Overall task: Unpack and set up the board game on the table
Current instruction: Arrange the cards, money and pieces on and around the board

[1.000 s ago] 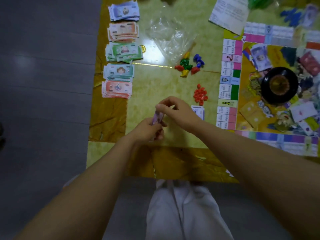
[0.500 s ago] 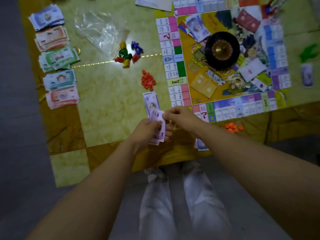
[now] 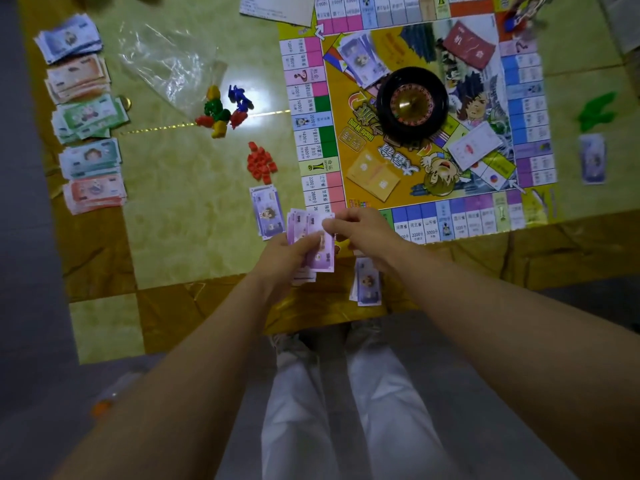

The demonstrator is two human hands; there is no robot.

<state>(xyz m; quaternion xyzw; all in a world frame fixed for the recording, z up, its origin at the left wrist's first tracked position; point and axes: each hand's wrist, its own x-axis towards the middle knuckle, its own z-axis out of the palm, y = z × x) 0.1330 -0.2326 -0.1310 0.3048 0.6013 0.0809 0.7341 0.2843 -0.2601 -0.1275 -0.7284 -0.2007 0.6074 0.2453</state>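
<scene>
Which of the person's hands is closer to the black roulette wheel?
Right. The right hand lies at the board's near edge, on the near side of the roulette wheel; the left hand is further left, off the board, gripping purple notes.

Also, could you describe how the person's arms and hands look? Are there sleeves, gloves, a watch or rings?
Both arms are bare as far as the view reaches: no sleeve on the left forearm or the right forearm. The left hand and right hand wear no gloves. No watch, bracelet or ring shows, though the fingers are slightly blurred.
</scene>
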